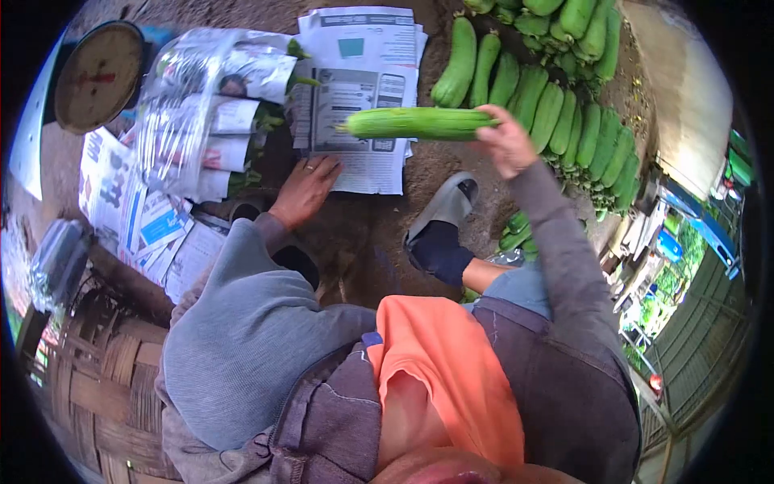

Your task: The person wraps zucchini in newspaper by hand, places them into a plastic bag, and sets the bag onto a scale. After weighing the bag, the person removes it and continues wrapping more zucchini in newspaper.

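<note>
My right hand (506,141) is closed around one end of a long green sponge gourd (411,123). The gourd lies level across my view, over a stack of newspaper sheets (367,173). At the lower left corner of that stack rests my left hand (310,189), a ring on one finger. Its fingers are stretched out, their tips touching the paper's edge. Further left, a bundle of gourds wrapped in newspaper (218,113) is covered by clear plastic, with green ends poking out on the right side.
Rows of green gourds (556,121) lie on the ground at the upper right. Loose newspapers (137,218) spread below the bundle, and a round brown lid (98,77) is at the upper left. A grey shoe (443,206) stands between stack and rows. Woven bamboo (113,379) is lower left.
</note>
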{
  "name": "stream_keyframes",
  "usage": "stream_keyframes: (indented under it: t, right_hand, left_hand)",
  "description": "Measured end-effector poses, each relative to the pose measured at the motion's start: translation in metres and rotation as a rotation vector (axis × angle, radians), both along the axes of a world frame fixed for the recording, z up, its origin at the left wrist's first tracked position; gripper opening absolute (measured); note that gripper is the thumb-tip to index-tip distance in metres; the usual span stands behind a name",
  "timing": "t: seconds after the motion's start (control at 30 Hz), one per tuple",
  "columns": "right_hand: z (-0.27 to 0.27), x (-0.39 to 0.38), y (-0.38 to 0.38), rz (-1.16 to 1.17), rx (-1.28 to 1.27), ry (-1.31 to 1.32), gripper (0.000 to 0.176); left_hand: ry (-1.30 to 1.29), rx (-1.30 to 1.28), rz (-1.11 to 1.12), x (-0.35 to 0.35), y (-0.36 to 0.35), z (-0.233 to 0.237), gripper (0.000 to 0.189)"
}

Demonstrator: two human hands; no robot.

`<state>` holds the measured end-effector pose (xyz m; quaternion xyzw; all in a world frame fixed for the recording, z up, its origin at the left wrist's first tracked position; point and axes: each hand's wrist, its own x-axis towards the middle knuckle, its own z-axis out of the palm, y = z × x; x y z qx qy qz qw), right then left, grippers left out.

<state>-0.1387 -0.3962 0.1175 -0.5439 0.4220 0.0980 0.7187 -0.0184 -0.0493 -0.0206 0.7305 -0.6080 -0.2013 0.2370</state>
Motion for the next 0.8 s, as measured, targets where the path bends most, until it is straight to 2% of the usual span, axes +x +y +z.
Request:
stream_keyframes:
  t: [0.1, 0.23, 0.33, 0.47, 0.57, 0.67, 0.73, 0.8]
  right_hand:
    - [-0.086, -0.004, 0.055, -0.068, 0.231, -0.057, 0.041]
    - [-0.152, -0.02, 0.086, -0.171, 0.4, -0.001, 0.042]
    - [-0.16, -0.03, 0.082, -0.068, 0.287, 0.046, 0.045]
    - [-0.155, -0.033, 0.072, 0.24, 0.0, -0.035, 0.044]
    - [-0.149, -0.031, 0.065, 0.531, -0.31, -0.006, 0.043]
    - [-0.137, -0.025, 0.066, 0.778, -0.686, -0.082, 0.042]
    - [-0.124, -0.017, 0.076, 0.877, -0.958, -0.206, 0.039]
    - [-0.127, -0.018, 0.077, 0.817, -0.829, -0.137, 0.04]
  left_hand:
    - [-0.114, 0.076, 0.068, 0.001, 0.005, 0.015, 0.032]
    - [-0.104, 0.12, 0.097, 0.005, 0.014, 0.017, 0.014]
    - [-0.006, 0.012, 0.16, 0.01, 0.012, 0.019, 0.015]
    - [0.136, -0.176, 0.36, 0.018, 0.002, 0.03, 0.013]
    - [0.388, -0.09, 0.486, 0.017, 0.003, 0.009, 0.012]
    - [0.269, -0.132, 0.443, 0.023, 0.003, 0.011, 0.015]
    - [0.141, -0.088, 0.277, 0.021, 0.012, 0.009, 0.014]
    - [0.063, -0.029, 0.058, 0.014, 0.018, 0.008, 0.012]
